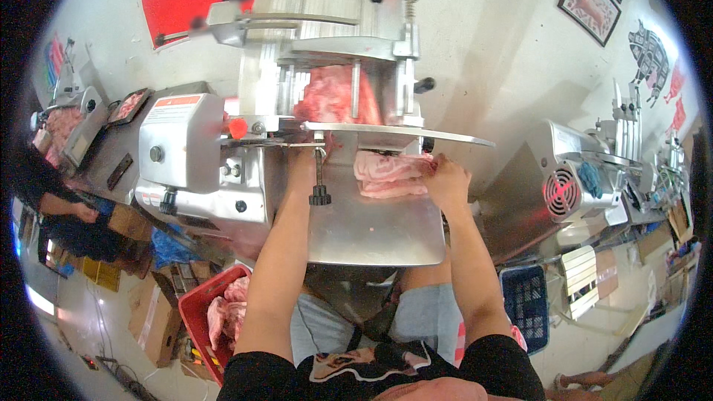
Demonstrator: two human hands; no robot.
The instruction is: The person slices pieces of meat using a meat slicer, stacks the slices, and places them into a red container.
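A metal meat slicer (390, 136) stands before me, with a large piece of raw meat (337, 94) in its carriage behind the blade. A stack of pale meat slices (387, 175) lies on the metal receiving tray (373, 239). At the right end of the stack, my right hand (448, 178) has its fingers curled at the slices' edge; whether they grip it cannot be told. My left hand (306, 147) reaches under the slicer's front edge, below the large piece, and its fingers are mostly hidden by the metal parts and a black-knobbed screw (320, 195).
A red crate (192, 312) of raw meat stands at lower left, a dark blue crate (523, 309) at lower right. More slicers stand on both sides, the right one (562, 178) near my arm. At far left, another person's hand (83, 211) is visible.
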